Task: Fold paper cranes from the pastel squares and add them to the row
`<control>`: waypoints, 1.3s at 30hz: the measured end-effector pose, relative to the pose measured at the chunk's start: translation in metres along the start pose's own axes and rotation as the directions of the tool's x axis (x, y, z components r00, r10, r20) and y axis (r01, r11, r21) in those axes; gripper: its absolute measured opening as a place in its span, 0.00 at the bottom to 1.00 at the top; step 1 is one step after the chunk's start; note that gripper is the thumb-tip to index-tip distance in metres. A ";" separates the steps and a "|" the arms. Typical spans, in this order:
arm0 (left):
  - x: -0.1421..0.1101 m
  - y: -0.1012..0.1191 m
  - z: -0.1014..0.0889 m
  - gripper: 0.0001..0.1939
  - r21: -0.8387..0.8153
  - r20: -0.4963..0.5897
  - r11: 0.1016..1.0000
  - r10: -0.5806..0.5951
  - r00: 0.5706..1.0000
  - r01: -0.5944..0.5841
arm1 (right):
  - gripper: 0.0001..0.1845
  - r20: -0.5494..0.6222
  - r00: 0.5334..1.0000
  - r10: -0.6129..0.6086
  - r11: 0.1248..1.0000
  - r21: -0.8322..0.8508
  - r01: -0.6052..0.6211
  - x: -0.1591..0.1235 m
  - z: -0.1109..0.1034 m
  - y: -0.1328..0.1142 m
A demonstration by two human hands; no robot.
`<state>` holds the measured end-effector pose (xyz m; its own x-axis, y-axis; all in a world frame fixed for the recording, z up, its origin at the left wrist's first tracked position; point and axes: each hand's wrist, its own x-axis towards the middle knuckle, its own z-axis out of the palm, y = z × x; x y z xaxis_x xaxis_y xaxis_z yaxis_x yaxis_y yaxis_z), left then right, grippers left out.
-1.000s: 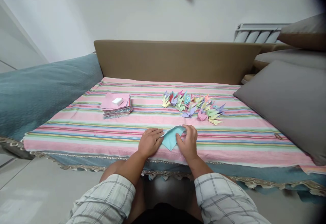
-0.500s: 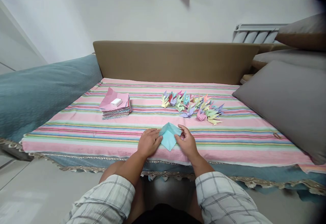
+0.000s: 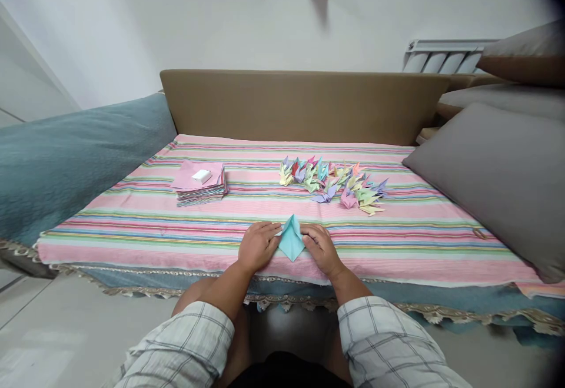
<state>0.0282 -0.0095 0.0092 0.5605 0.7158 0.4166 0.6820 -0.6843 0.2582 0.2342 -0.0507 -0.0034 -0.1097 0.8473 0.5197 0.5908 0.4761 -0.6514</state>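
Between my two hands sits a light blue origami paper [image 3: 291,244], partly folded into a narrow diamond with a raised point at its far end. It rests on the striped cloth. My left hand [image 3: 259,245] grips its left edge, the thumb along the side and the fingers at the upper left fold. At the right edge, my right hand [image 3: 321,248] pinches the paper with bent fingers and thumb. Folded paper cranes [image 3: 329,185] in many colours lie grouped beyond my right hand. Farther to the left stands a stack of coloured paper sheets [image 3: 200,194] with a small white block [image 3: 202,176] on top.
The pink striped cloth [image 3: 132,232] covers the sofa seat. A brown backrest [image 3: 304,108] rises behind it, a teal armrest [image 3: 83,146] is on the left, and a grey cushion [image 3: 494,182] leans in from the right. A small brown ring-like item [image 3: 479,233] lies near the cushion.
The blue paper's right side has folded inward, making its shape narrower with a pointed top. My right hand moved slightly inward and down. The top pink sheet's raised corner on the stack now lies flat.
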 end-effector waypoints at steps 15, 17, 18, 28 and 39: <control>0.000 -0.001 0.000 0.16 -0.014 0.005 1.000 -0.024 1.000 0.024 | 0.20 -0.014 0.996 0.085 0.995 -0.057 -0.086 0.000 0.006 0.001; 0.000 -0.001 0.001 0.16 -0.015 0.001 1.000 -0.022 1.000 0.022 | 0.16 -0.017 0.994 0.112 0.990 -0.087 -0.113 0.001 0.006 0.001; 0.000 -0.001 0.001 0.16 -0.015 0.000 1.000 -0.020 1.000 0.020 | 0.15 -0.020 0.993 0.120 0.988 -0.095 -0.121 0.001 0.006 0.001; -0.001 -0.003 0.002 0.16 0.000 0.007 1.000 -0.008 1.000 0.008 | 0.11 0.039 0.992 0.118 0.984 -0.136 -0.112 0.003 0.005 -0.003; -0.004 0.001 0.001 0.18 0.003 0.003 1.000 0.003 1.000 -0.003 | 0.11 -0.011 0.992 0.122 0.965 -0.233 -0.121 0.000 0.012 0.003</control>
<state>0.0270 -0.0125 0.0072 0.5640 0.7140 0.4148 0.6818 -0.6861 0.2539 0.2263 -0.0460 -0.0120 -0.0284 0.8964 0.4423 0.7696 0.3019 -0.5626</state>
